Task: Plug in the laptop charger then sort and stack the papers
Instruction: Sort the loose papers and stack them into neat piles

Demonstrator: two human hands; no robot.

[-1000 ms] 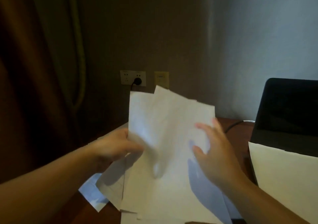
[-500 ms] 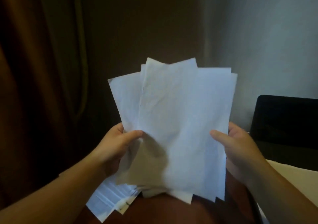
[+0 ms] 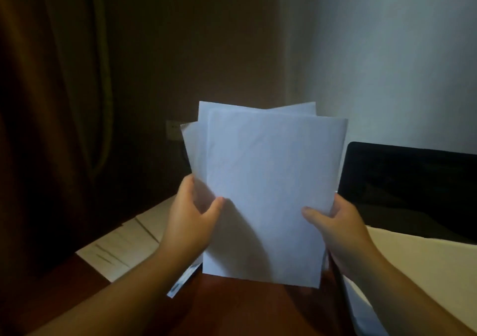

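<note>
A sheaf of white papers (image 3: 268,191) stands upright above the near edge of the reddish bench (image 3: 240,310), bottom edges roughly level, tops fanned unevenly. The left hand (image 3: 192,222) pinches the lower left edge, thumb in front; the right hand (image 3: 333,228) pinches the lower right. The sheets look light, thin and floppy, likely to slide apart, so both side edges suit holding.

A reddish-brown wooden table (image 3: 232,307) carries loose sheets (image 3: 124,245) at its left and a dark laptop (image 3: 413,191) at its right.
</note>
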